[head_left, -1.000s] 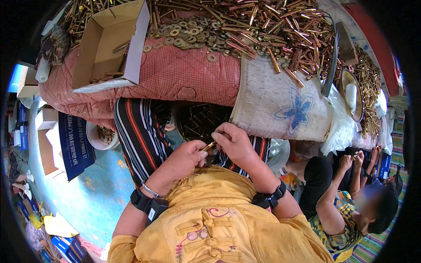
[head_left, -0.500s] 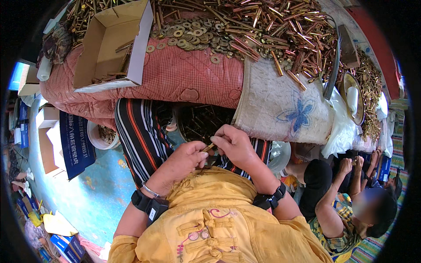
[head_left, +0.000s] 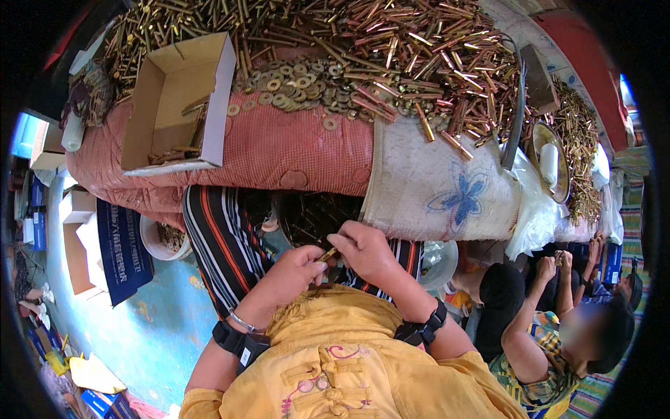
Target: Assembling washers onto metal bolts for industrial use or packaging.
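Over my lap, both hands meet at a short brass-coloured bolt (head_left: 326,255). My left hand (head_left: 293,272) pinches its lower left end between thumb and fingers. The thumb and fingers of my right hand (head_left: 366,250) close on its upper right end. Fingers cover much of the bolt, so its fittings cannot be made out. Just beyond the hands, a dark tub (head_left: 286,227) between my knees holds a tangle of metal pieces. Flat round washers (head_left: 296,87) lie in a pile on the padded work surface, beside a big heap of brass and copper-coloured bolts (head_left: 447,63).
An open cardboard box (head_left: 157,105) with some bolts stands on the red quilt (head_left: 300,157). A white patterned cloth (head_left: 419,188) hangs at the right. A white bucket (head_left: 171,244) of small parts sits at the left. Another person (head_left: 551,342) works at the right.
The view has tilted a little, so the bench and heap appear lower. Both hands keep their pinch on the bolt, with only slight finger movement.
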`<action>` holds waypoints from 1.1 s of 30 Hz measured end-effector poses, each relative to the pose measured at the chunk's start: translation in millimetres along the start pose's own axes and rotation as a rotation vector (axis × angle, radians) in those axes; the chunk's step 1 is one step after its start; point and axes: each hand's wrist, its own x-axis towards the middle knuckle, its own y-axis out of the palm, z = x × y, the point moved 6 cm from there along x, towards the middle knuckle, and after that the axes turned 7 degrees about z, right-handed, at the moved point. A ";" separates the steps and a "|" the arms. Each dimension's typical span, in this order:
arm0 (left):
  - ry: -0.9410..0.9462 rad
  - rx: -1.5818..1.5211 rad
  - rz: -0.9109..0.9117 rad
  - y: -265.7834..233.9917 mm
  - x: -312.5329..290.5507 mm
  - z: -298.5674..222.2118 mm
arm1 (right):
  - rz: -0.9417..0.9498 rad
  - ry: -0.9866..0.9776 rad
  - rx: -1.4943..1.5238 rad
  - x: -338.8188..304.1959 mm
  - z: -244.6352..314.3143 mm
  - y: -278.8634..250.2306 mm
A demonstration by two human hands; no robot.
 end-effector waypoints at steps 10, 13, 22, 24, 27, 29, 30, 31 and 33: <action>0.032 -0.201 -0.162 -22.2 27.3 5.8 | -0.028 0.060 0.148 -3.2 31.2 -49.5; 0.036 -0.167 -0.235 -28.2 38.4 10.1 | -0.186 -0.055 0.089 2.4 43.8 -75.4; 0.210 -0.112 -0.298 -36.6 32.4 -7.1 | -0.545 -0.419 -0.503 49.9 92.2 -127.3; 0.262 -0.157 -0.206 -36.4 14.1 -34.8 | -0.553 -0.415 -0.580 64.0 95.5 -124.4; 0.404 -0.194 -0.114 -49.7 -25.8 -75.6 | -0.564 -0.373 -0.662 82.0 94.4 -116.3; 0.496 -0.159 -0.181 -60.7 -61.7 -109.7 | -0.660 -0.400 -0.663 82.8 90.6 -116.8; 0.554 -0.162 -0.212 -68.5 -74.9 -124.0 | -0.669 -0.373 -0.633 81.2 87.2 -119.9; 0.556 -0.162 -0.214 -74.3 -86.7 -137.4 | -0.668 -0.376 -0.633 80.3 85.7 -120.3; 0.672 -0.077 -0.453 -97.9 -115.7 -168.5 | -0.684 -0.390 -0.608 79.5 87.4 -120.8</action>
